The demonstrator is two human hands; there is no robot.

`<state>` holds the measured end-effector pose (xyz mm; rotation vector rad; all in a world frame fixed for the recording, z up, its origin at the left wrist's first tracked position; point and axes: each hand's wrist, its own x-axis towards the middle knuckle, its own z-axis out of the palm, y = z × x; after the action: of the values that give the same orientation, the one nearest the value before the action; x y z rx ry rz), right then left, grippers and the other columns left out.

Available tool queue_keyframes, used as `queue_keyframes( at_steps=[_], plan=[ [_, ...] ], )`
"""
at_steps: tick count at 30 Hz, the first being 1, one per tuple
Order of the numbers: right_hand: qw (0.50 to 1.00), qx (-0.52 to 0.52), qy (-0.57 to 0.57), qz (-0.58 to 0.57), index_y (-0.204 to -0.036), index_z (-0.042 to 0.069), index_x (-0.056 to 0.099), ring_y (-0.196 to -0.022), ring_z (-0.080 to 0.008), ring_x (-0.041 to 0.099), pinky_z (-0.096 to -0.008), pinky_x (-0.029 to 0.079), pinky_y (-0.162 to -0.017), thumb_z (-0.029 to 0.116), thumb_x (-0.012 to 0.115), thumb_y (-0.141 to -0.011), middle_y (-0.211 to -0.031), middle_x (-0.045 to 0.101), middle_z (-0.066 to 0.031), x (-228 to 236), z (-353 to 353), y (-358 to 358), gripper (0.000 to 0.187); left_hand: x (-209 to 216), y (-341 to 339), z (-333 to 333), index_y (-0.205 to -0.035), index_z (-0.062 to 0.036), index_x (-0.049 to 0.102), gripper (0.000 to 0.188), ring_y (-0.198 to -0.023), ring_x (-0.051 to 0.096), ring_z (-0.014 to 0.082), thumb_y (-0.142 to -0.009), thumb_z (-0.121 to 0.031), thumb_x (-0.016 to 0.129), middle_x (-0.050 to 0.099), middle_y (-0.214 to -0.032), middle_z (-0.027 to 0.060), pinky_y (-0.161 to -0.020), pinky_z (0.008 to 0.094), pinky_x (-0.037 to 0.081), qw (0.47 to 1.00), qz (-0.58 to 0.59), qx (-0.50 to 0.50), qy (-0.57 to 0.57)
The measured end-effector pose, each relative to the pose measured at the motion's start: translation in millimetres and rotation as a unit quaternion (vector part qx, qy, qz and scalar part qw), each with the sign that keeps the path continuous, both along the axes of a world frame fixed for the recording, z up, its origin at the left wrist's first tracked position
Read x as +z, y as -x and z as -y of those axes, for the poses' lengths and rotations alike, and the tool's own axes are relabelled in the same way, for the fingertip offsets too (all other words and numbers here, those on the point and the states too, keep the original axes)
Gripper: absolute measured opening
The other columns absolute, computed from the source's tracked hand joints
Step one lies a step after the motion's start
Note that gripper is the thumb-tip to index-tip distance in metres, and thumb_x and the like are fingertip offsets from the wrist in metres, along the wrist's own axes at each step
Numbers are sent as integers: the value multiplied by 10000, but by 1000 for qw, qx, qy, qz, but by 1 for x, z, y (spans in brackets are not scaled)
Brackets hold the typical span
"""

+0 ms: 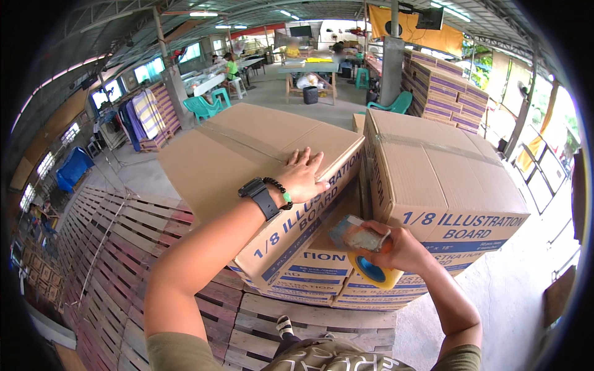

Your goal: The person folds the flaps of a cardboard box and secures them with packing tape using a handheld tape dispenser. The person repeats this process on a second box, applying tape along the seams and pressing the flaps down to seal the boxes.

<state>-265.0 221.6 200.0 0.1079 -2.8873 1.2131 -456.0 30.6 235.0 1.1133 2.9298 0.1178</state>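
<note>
My left hand (303, 176) lies flat with spread fingers on top of a large brown cardboard box (247, 139), near its right edge. That box sits at an angle on a stack of similar boxes (303, 278). In my right hand (396, 247) is a tape dispenser (356, 235) with a yellow roll on a blue core, held in front of the gap between the two upper boxes. To the right stands the second upper box (445, 173), with a strip of tape across its top. Fingers partly hide the dispenser's handle.
Wooden pallets (148, 247) cover the floor at left and below the boxes. More stacked cartons (442, 93) stand at the back right, beside a concrete pillar (391, 71). Green plastic chairs (204, 108) and a work table (309, 71) are farther off, with people seated behind.
</note>
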Motion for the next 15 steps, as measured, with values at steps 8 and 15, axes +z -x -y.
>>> queue_keyframes(
  at_steps=[8,15],
  plan=[
    [998,12,-65,23,-1208,65,515,-615,-209,619,-301,492,-640,381,687,-678,-694,639,-124,13,20,21,641,-5,-14,1,-1395,-91,246,708,-1342,160,366,-824,-408,520,192,-1449,190,-1081,489,165,992,-124,-14,5],
    [997,-8,-46,67,-1207,92,518,-642,-192,617,-298,487,-656,351,685,-678,-687,635,-121,12,23,27,613,-20,-47,-16,-1386,-142,303,557,-1381,50,196,-864,-314,391,146,-1492,13,-1104,479,-28,867,-362,-114,322]
  ],
)
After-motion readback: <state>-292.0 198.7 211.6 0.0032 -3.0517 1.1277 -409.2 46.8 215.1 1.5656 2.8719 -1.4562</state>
